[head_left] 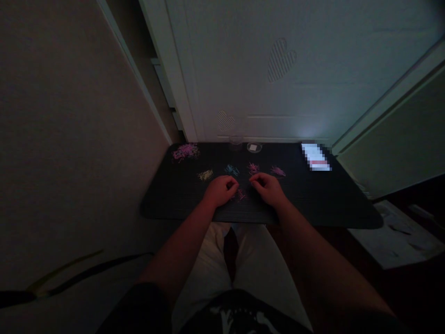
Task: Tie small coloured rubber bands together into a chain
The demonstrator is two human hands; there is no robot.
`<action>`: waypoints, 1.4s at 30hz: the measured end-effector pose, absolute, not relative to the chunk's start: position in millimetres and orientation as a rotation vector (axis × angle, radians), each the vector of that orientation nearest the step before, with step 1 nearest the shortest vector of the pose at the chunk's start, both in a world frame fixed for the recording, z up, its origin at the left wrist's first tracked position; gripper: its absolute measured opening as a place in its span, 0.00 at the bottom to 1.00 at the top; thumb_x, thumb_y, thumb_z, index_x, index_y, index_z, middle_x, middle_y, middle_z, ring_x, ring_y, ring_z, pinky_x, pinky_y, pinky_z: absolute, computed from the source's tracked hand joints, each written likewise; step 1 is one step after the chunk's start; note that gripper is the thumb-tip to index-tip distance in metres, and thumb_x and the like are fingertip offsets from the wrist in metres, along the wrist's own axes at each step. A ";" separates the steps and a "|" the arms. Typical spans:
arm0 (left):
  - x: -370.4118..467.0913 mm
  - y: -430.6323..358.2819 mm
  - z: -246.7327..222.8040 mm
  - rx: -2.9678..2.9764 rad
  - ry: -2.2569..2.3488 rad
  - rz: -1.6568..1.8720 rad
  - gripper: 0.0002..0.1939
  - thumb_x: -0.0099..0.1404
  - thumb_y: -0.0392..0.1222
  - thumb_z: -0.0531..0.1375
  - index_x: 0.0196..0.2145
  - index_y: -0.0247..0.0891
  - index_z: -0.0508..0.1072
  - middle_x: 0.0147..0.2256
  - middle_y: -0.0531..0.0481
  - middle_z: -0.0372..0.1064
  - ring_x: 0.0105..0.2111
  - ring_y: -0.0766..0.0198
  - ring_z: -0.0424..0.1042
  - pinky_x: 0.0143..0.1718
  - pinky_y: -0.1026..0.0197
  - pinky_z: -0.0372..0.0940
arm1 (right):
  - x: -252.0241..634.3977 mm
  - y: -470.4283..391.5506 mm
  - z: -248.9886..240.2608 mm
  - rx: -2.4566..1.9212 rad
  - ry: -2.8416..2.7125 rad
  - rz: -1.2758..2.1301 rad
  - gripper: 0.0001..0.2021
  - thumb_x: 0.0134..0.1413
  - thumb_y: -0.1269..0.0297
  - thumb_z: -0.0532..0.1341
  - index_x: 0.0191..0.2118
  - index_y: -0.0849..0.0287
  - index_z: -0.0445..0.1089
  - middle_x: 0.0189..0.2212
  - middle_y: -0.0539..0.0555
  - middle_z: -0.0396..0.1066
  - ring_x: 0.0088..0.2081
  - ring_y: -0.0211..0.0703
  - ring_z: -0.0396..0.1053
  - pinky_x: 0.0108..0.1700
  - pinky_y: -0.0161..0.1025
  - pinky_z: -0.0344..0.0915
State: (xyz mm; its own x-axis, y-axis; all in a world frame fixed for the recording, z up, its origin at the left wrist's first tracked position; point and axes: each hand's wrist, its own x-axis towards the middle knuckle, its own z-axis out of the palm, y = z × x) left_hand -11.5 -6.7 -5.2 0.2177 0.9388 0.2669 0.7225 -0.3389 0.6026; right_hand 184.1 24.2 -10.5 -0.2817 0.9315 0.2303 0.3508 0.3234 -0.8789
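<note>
On the dark table (313,199) lie small heaps of thin, short coloured pieces, too small to name. My left hand (220,189) is closed in a pinch beside a small pink heap (239,195); what its fingertips hold, if anything, does not show. Across that heap, my right hand (267,188) has its thumb and fingers pressed together, the tips too dim to make out. Beyond the hands are a yellowish heap (205,175), a blue heap (232,170), a pink heap (253,168) and a purple heap (278,171).
A larger mixed heap (186,152) sits at the far left corner. Near the wall stand a clear cup (235,143) and a round clear lid (254,147) with a white square. A lit phone (315,156) lies at the far right. White sheets (399,236) are on the floor.
</note>
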 end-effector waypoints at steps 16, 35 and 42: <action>-12.4 -6.1 -4.7 2.137 1.542 0.907 0.12 0.63 0.44 0.53 0.33 0.37 0.74 0.32 0.49 0.72 0.32 0.64 0.69 0.34 0.63 0.61 | 155.6 22.8 -15.9 -0.994 -1.721 1.017 0.04 0.46 0.65 0.59 0.29 0.59 0.67 0.24 0.49 0.67 0.27 0.37 0.63 0.30 0.35 0.60; -13.5 -6.2 -5.9 2.092 1.497 0.946 0.09 0.60 0.42 0.55 0.31 0.36 0.73 0.30 0.51 0.72 0.30 0.66 0.68 0.32 0.64 0.61 | 153.9 12.9 -13.4 -1.026 -1.856 0.898 0.03 0.47 0.68 0.57 0.30 0.59 0.66 0.24 0.49 0.65 0.26 0.36 0.62 0.28 0.34 0.58; -12.9 -6.8 -5.3 2.085 1.510 0.943 0.08 0.60 0.42 0.56 0.31 0.36 0.73 0.30 0.50 0.72 0.31 0.65 0.69 0.33 0.64 0.62 | 151.6 12.5 -13.6 -1.075 -1.907 0.853 0.04 0.48 0.64 0.58 0.30 0.58 0.66 0.24 0.49 0.64 0.25 0.37 0.62 0.28 0.35 0.58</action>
